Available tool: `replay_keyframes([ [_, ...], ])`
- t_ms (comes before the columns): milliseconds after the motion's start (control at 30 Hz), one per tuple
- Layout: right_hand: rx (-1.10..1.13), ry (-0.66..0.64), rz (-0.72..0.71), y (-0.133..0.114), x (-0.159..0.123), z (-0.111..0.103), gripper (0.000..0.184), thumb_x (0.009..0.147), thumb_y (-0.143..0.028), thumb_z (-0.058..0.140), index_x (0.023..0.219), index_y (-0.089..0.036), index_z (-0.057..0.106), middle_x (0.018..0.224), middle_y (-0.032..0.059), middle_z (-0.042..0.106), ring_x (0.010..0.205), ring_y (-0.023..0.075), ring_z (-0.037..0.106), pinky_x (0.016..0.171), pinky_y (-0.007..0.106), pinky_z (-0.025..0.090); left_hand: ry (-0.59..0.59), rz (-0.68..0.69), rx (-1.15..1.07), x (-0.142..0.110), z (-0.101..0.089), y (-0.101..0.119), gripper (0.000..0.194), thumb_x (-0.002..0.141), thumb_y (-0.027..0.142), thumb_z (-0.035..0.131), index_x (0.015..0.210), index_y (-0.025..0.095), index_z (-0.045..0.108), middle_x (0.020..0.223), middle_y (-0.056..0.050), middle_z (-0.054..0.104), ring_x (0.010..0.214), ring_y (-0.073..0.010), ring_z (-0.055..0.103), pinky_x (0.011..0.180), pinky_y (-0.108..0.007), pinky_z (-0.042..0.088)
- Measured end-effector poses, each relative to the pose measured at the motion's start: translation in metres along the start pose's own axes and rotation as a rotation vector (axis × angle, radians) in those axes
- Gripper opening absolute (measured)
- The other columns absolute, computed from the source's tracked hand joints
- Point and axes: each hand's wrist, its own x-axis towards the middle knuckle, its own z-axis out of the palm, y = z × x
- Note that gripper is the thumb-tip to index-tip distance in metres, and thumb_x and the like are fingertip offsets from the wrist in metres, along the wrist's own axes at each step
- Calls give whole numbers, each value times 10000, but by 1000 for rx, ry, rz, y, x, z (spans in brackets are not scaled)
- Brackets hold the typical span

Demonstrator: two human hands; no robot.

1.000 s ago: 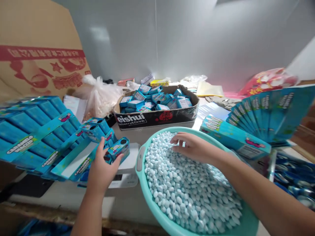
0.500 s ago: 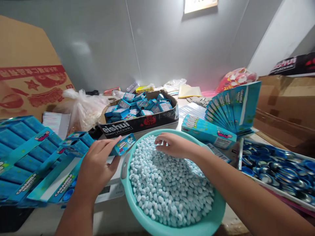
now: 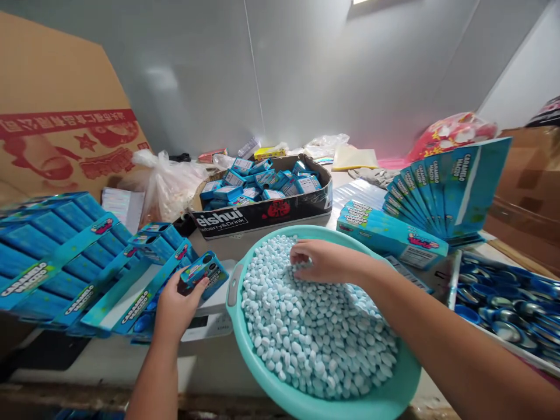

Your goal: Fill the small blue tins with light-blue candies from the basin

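A small blue candy box (image 3: 209,277) is pinched between the thumb and fingers of my left hand (image 3: 178,300), left of the basin's handle. A round dark opening shows in the box's top. My right hand (image 3: 326,261) reaches into the teal basin (image 3: 240,330), its fingers curled against the pale blue tablet candies (image 3: 306,338). What its fingertips grip is hidden. Beneath the held box is a white scale (image 3: 214,326), partly covered. Close to my left hand stands an open blue display carton (image 3: 126,291) with similar small boxes (image 3: 160,240) in it.
Behind the basin, a black-printed carton (image 3: 271,213) holds many small blue boxes. Stacked display cartons (image 3: 48,251) stand left. On the right are a long blue carton (image 3: 394,233), fanned blue cartons (image 3: 455,186) and a tray (image 3: 455,286) of blue-rimmed lids.
My left hand has drawn the candy box away from the basin rim toward the display carton and turned its holed end up. My right hand's fingers have curled in more. The view has shifted left.
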Motion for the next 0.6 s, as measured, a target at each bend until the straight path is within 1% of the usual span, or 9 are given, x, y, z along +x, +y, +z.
replay_keyframes([
  [67,-8,-5,20,1,1,1,124,817,-233,655,923,-240,718,1013,40,731,888,222,666,752,319,481,14,-4,-55,-1,0,-3,748,766,506,805,1393,174,566,1251,-178,718,1120,-352,724,967,-530,601],
  [100,-6,-9,29,2,2,2,126,806,-210,640,897,-245,720,991,33,737,866,217,664,728,314,473,57,44,-56,-4,0,-1,780,794,497,790,1453,185,513,1349,-190,671,1212,-355,687,1014,-541,581],
  [133,-3,-13,36,2,2,2,133,798,-198,633,881,-249,724,985,31,741,854,214,663,716,312,469,112,130,-27,-7,-2,5,781,818,480,780,1484,196,485,1434,-195,616,1318,-360,624,1085,-557,536],
  [233,-3,-5,59,4,2,1,131,799,-217,650,885,-251,743,990,39,743,855,221,665,723,318,475,285,510,189,-20,-7,35,749,854,383,776,1518,222,471,1582,-181,470,1551,-362,355,1273,-586,312],
  [300,-2,12,75,6,1,-2,168,818,-300,686,964,-251,754,1038,54,733,879,232,669,749,330,490,266,679,239,-31,-7,61,799,872,332,763,1575,243,394,1618,-175,413,1587,-356,274,1302,-591,242],
  [367,8,-1,106,8,0,-6,281,820,-409,722,1049,-251,753,1100,67,722,921,247,674,789,346,505,81,755,222,-42,1,84,741,907,339,724,1567,278,395,1619,-148,415,1574,-351,302,1283,-601,275],
  [500,46,-108,221,10,-1,-14,427,800,-537,734,1108,-240,747,1063,66,730,900,246,673,739,336,503,-428,885,203,-63,30,113,577,916,417,706,1451,294,531,1685,-99,329,1591,-366,236,1251,-606,318],
  [533,50,-117,232,9,-1,-14,437,803,-543,728,1111,-233,744,1038,64,732,882,239,670,719,328,496,-541,924,197,-66,36,116,563,908,438,713,1429,290,561,1683,-96,342,1589,-368,239,1252,-602,315],
  [600,49,-116,234,8,0,-14,427,812,-536,711,1101,-223,742,996,59,734,853,227,665,697,319,480,-744,955,170,-68,46,119,519,897,481,724,1370,291,625,1599,-87,484,1529,-350,367,1242,-585,332],
])
